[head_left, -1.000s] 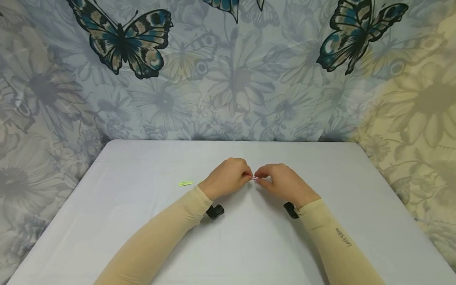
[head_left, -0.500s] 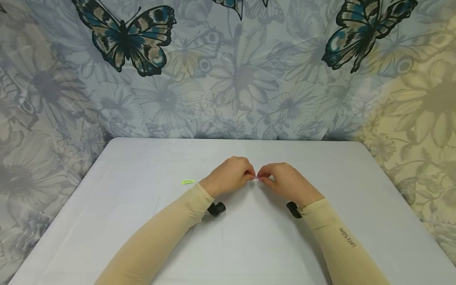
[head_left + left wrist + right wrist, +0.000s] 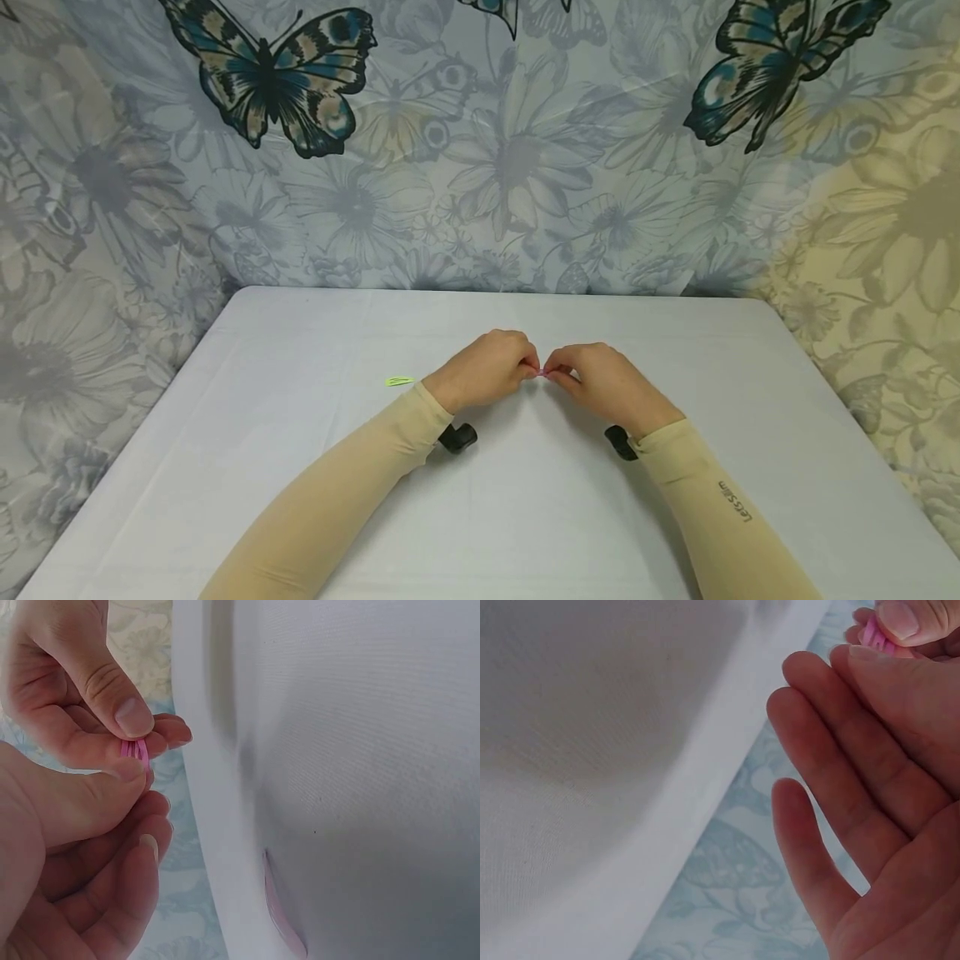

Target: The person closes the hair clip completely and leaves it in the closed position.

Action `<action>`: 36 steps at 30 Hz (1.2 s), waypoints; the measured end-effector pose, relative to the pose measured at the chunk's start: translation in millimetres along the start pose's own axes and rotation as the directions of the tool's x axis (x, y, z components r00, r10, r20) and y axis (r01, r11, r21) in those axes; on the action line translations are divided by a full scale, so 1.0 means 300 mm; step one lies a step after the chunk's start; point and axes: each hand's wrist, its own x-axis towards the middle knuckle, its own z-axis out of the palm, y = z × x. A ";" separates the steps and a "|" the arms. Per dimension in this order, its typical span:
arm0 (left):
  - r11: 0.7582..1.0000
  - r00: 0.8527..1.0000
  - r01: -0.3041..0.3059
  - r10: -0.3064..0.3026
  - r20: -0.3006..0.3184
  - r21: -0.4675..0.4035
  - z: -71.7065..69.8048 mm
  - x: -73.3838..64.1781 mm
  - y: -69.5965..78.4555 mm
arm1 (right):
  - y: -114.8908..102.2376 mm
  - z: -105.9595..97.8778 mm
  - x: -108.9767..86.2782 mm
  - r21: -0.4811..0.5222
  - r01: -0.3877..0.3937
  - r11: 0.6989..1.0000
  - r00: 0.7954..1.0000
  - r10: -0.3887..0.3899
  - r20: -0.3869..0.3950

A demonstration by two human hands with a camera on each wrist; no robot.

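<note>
Both hands meet above the middle of the white table, sharing a small pink snap hair clip (image 3: 135, 750). My left hand (image 3: 489, 367) pinches one end between thumb and forefinger. From the other side, the right hand (image 3: 606, 382) pinches it likewise. Only a short slotted stretch of the clip shows between the fingertips; its ends are covered. In the right wrist view, the other fingers of the right hand (image 3: 885, 772) are extended away from the clip. A yellow-green snap hair clip (image 3: 400, 381) lies on the table left of the left hand.
The left wrist view shows a thin, curved pale-pink piece (image 3: 282, 907) lying on the white table (image 3: 315, 333). Behind the far table edge hangs a floral backdrop (image 3: 510, 167) with butterflies. Black wrist cameras, such as the left one (image 3: 457, 438), sit under the wrists.
The head view has shifted slightly, so everything appears a little further right. Both hands keep their pinch at nearly the same place, and the clip between them looks a stronger pink.
</note>
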 end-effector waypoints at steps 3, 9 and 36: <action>1.000 1.000 0.004 -0.004 0.006 -0.002 -0.004 0.001 0.002 | 0.001 0.001 -0.001 -0.008 0.002 1.000 1.000 -0.003 -0.008; 1.000 1.000 0.014 -0.014 0.013 -0.017 -0.007 -0.001 0.000 | 0.001 0.005 0.003 -0.025 0.016 1.000 1.000 -0.016 -0.024; 0.986 0.995 -0.094 0.097 0.018 -0.134 -0.024 -0.007 -0.025 | 0.010 0.005 0.000 0.023 0.094 0.995 0.995 -0.093 -0.043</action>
